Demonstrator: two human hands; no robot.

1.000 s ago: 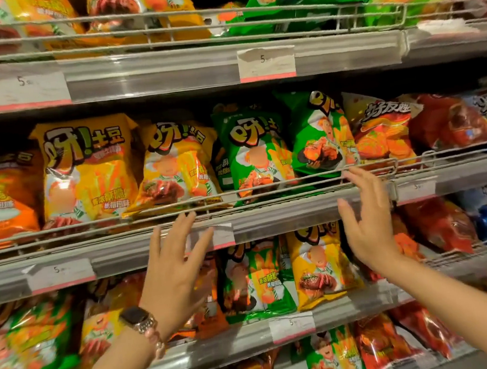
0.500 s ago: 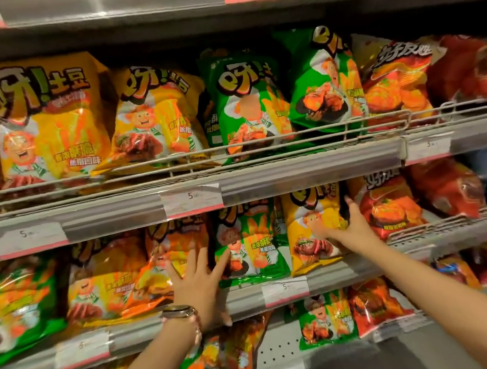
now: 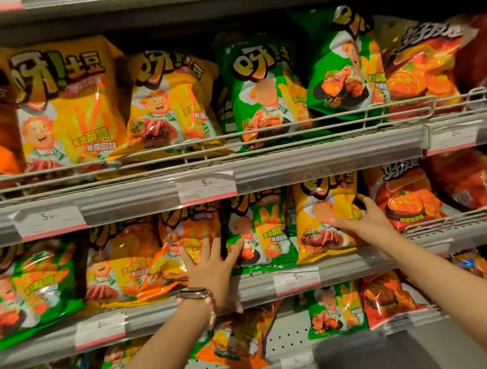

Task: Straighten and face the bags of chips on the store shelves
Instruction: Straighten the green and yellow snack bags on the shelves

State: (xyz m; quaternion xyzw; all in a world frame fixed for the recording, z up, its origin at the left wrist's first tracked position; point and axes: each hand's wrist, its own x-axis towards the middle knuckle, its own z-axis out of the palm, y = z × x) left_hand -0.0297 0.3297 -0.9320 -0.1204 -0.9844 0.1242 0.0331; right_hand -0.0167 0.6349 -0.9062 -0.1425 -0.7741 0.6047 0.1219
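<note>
On middle shelf: your right hand (image 3: 361, 220) grips glossy yellow foil chip bag (image 3: 324, 221); left hand (image 3: 211, 264) flat, fingers spread, against orange bag (image 3: 183, 249). Risk: hard tug topples neighbouring green bag (image 3: 258, 230) off lip.

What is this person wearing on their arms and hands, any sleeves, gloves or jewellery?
Both forearms are bare to the bottom edge of the picture, with no sleeves in view, and neither hand wears a glove. The left wrist carries a smartwatch with a dark rounded-rectangle face and a pale metallic-looking band. The right hand and wrist show no watch or bracelet. Rings, if any, are too small to make out.
</note>
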